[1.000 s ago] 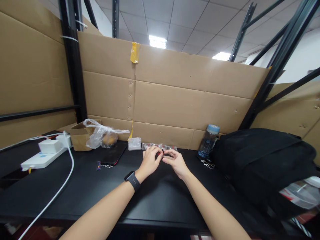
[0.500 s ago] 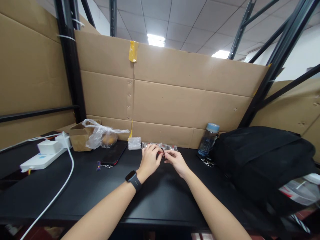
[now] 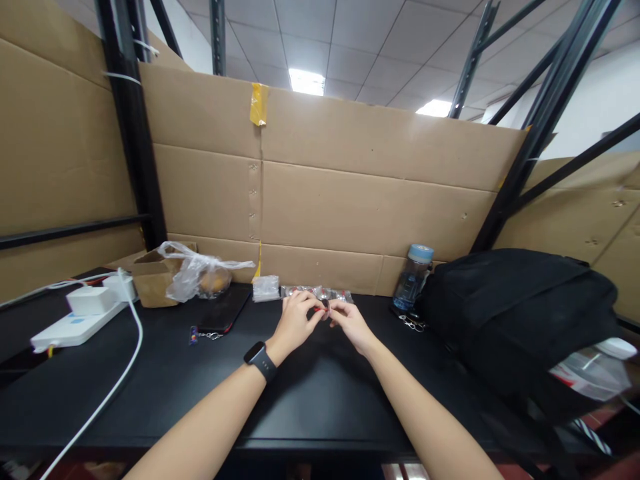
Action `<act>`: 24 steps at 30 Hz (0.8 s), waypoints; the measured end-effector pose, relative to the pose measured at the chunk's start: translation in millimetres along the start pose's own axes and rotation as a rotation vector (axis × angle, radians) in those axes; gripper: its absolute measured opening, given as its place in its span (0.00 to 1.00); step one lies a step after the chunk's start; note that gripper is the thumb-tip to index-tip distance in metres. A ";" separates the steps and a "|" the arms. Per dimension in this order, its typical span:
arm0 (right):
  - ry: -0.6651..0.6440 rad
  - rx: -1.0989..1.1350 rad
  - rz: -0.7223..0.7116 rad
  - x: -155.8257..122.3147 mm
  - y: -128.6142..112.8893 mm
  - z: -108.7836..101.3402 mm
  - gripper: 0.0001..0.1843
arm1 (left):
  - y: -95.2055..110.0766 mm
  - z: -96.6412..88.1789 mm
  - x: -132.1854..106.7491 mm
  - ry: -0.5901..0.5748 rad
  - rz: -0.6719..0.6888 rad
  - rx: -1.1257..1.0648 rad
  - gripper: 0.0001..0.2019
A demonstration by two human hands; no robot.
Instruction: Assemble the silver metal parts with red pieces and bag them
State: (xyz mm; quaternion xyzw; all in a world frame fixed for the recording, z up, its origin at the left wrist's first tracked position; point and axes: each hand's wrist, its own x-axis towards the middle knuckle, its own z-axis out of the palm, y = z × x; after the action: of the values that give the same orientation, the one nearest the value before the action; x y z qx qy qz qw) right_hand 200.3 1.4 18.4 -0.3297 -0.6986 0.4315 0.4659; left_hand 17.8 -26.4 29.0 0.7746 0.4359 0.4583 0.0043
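Between my fingertips, above the black desk, is a small red and black piece; it is too small and covered to name. My left hand, with a dark watch on its wrist, pinches the piece from the left. From the right, my right hand has its thumb and forefinger closed on the same piece. Just behind my hands lies a row of small clear packets with red bits in them. A stack of clear plastic bags sits left of that row.
To the left are a phone, a knotted plastic bag, a small cardboard box and a white power strip with a cable. A water bottle and a black backpack stand right. A cardboard wall closes the back.
My fingertips have come closer together around the small piece, and more of its red shows. The whole view has shifted slightly, with the surroundings a little further left.
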 end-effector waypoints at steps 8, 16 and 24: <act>-0.004 -0.549 -0.206 2.0 8.9 -13.8 0.03 | -6.4 5.2 -6.1 -0.208 -0.019 0.005 0.11; -0.039 -0.631 -0.205 0.1 1.4 -23.2 0.03 | -24.9 2.3 -6.5 -0.347 0.035 0.111 0.16; -0.278 -0.695 -0.108 -4.7 -8.5 -39.7 0.03 | -68.8 -20.9 0.4 -0.347 -0.077 0.352 0.12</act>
State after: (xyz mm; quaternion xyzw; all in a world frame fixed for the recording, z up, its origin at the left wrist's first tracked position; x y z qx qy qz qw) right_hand 238.5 5.6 32.1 -0.3693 -0.8762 0.1841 0.2490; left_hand -43.2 8.3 13.5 0.8133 0.5308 0.2351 -0.0385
